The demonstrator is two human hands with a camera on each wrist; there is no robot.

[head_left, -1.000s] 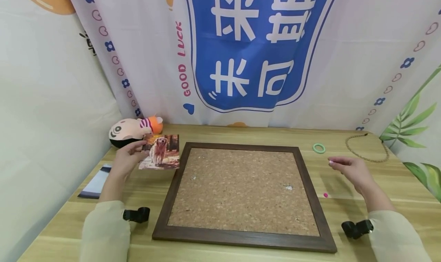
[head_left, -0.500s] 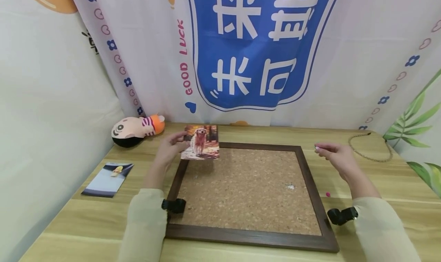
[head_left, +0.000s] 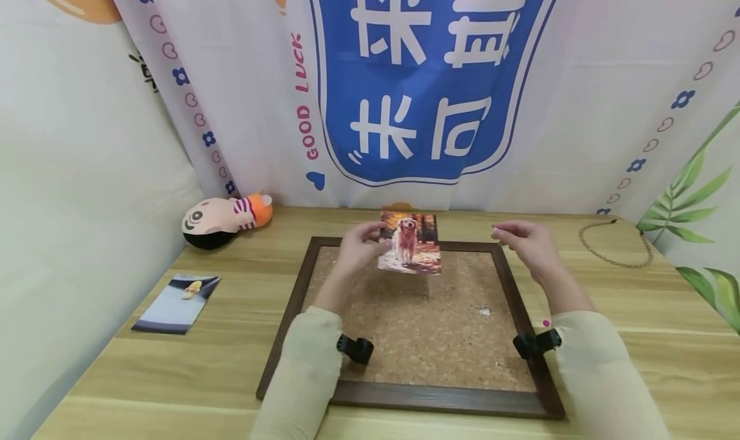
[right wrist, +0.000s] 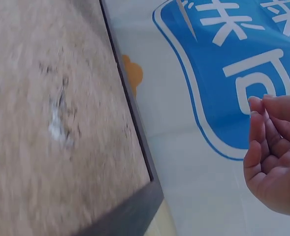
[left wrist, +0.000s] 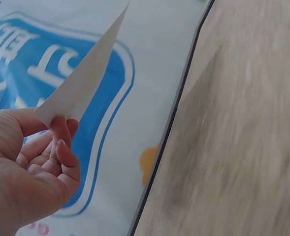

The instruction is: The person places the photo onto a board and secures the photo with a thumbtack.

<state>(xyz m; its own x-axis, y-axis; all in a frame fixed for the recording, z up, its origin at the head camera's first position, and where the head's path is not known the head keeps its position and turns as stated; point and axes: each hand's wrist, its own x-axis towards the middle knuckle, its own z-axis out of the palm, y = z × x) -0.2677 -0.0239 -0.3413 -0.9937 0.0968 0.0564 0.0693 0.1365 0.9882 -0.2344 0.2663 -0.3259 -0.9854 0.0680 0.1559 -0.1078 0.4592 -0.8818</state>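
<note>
My left hand [head_left: 360, 248] pinches the left edge of a photo [head_left: 408, 242] of a golden retriever, held tilted above the far half of the cork board [head_left: 428, 337]. Seen from the left wrist, the photo's pale back [left wrist: 83, 81] rises from between thumb and fingers. My right hand [head_left: 530, 246] is raised over the board's far right corner, thumb and fingertips pinched together. A tiny pale pink thing, apparently a pushpin [head_left: 496, 230], shows at those fingertips; in the right wrist view the right hand [right wrist: 277, 152] largely hides it.
A second photo [head_left: 176, 304] lies left of the board. Behind it is a plush doll [head_left: 225, 220]. A bright pink dot-like piece [head_left: 546, 323] lies by the board's right side, and a braided cord [head_left: 615, 254] at the far right. A printed curtain [head_left: 405, 93] hangs behind the table.
The left hand has carried the dog photo rightward from beside the board to above it. The right hand has moved left to the board's far right corner, still pinching; the green ring is hidden.
</note>
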